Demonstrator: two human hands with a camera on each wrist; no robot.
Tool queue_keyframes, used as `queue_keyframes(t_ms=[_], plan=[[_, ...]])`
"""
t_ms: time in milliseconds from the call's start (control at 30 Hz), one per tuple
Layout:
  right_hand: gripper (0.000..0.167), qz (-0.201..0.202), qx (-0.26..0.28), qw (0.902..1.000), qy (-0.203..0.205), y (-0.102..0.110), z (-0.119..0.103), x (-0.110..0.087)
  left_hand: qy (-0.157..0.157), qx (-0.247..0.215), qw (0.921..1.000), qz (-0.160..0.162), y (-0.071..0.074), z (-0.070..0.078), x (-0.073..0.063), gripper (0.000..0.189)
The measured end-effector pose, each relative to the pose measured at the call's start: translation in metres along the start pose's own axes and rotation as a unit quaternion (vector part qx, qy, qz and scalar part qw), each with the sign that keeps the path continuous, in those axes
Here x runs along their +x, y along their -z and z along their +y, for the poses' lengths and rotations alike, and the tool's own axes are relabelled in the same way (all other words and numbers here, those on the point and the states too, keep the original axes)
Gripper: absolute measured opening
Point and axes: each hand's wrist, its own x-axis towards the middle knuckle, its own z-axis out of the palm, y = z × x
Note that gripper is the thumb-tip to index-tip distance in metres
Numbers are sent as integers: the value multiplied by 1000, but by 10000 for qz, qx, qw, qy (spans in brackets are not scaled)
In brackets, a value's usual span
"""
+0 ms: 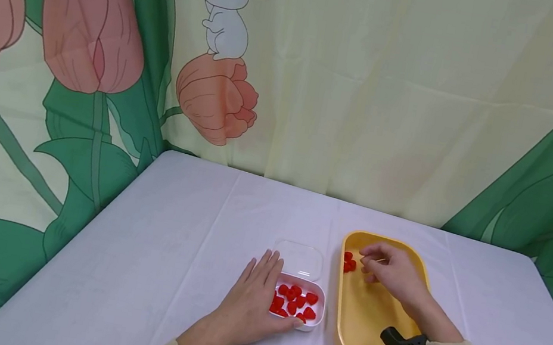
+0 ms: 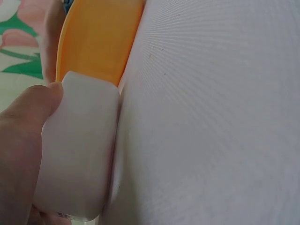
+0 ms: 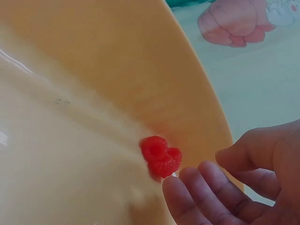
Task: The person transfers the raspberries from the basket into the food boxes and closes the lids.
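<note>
My left hand (image 1: 253,301) lies along the left side of a small white box (image 1: 320,312), fingers straight and thumb at its near rim. Several red raspberries (image 1: 292,306) are inside the box. In the left wrist view the thumb (image 2: 40,101) rests at the top edge of the box's wall (image 2: 82,145). My right hand (image 1: 391,269) is over a yellow tray (image 1: 378,321), fingers loosely bent and thumb apart, with nothing seen in its grasp. Its fingertips are close beside a small cluster of raspberries (image 3: 161,157) against the tray's far-left wall.
A clear plastic lid (image 1: 298,259) lies on the white tablecloth (image 1: 130,270) just behind the box. The tray stands close to the right of the box. A printed curtain (image 1: 355,88) hangs behind the table's back edge.
</note>
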Motion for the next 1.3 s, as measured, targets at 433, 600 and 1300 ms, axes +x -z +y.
queue_keyframes(t_ms=[433, 600, 1300], plan=[[30, -132, -11, 9999, -38, -8, 8, 10, -32, 41, 10000, -60, 1, 0, 0, 109], [28, -98, -40, 9999, -92, -11, 8, 14, -50, 39, 10000, -26, 1, 0, 1, 109], [27, 12, -154, 9994, -309, -20, 15, 30, -38, -60, 9999, -97, 1, -1, 1, 111]])
